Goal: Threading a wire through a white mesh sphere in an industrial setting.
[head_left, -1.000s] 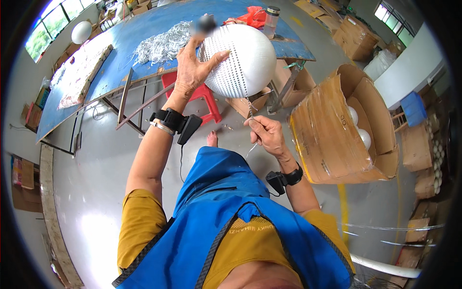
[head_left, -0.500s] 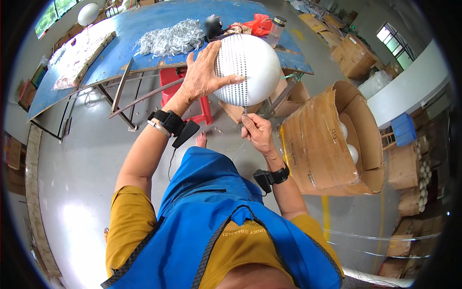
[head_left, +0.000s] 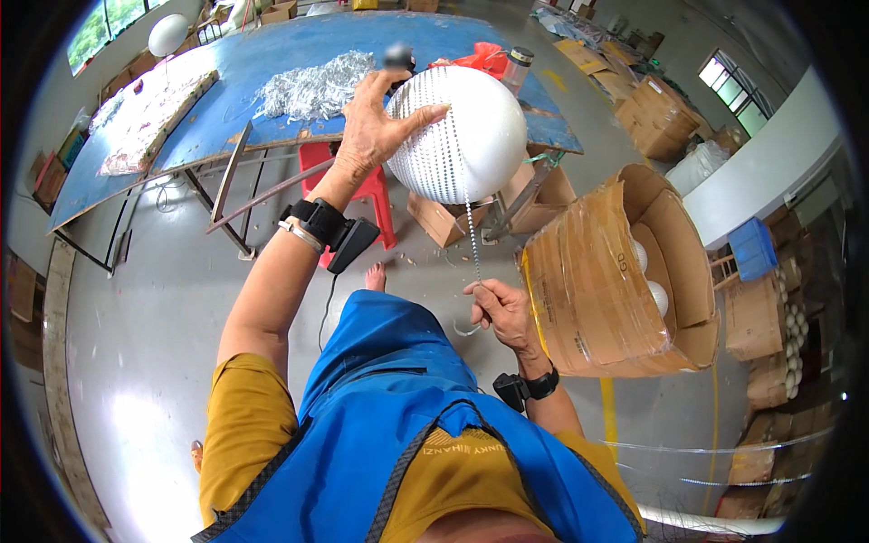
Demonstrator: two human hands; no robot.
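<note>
A large white ball (head_left: 498, 136) is in front of me at the table's near edge, its left side covered in rows of small silvery beads. My left hand (head_left: 373, 125) grips its left side, fingers spread behind and thumb pressed on the beaded rows. From the lower part of the ball a thin beaded strip (head_left: 472, 237) runs down, taut, to my right hand (head_left: 503, 312), which pinches it. A loose tail of it curls below those fingers. Whatever supports the ball from beneath or behind is hidden.
On the blue table (head_left: 244, 54) lie a heap of silvery strips (head_left: 317, 86), a red plastic bag (head_left: 480, 58) and a lidded jar (head_left: 517, 69). A big cardboard box (head_left: 588, 281) with white balls stands at right. Under the table is a red stool (head_left: 373, 190).
My right hand has moved down and slightly right, away from the ball, so a longer stretch of strip shows. The ball has turned a little, and the beaded rows sit further left.
</note>
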